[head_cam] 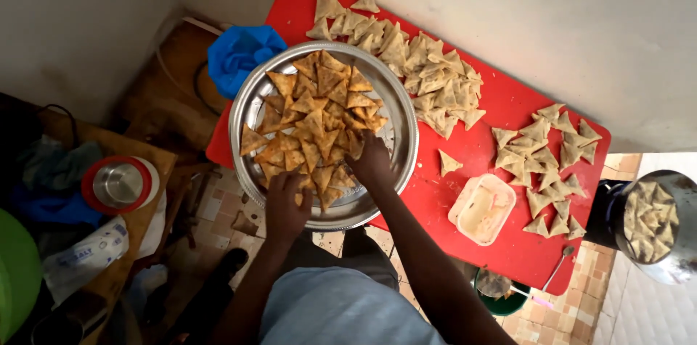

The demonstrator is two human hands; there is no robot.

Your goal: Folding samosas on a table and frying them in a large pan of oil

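A round metal tray [250,102] sits on the left end of a red table [501,105] and holds a heap of golden fried triangular pastries [312,120]. My left hand [284,207] rests at the tray's near rim, fingers curled among the nearest fried pastries. My right hand [372,160] reaches into the tray from the near right, fingers down on the pile's edge. Whether either hand grips a pastry is hidden by the fingers.
Pale uncooked triangular pastries lie on the red table in one heap [406,69] behind the tray and another [552,163] at the right. A plastic tub [483,208] of paste stands near the front. A pot [657,225] holding pastries is at far right. A blue bag [243,51] lies left.
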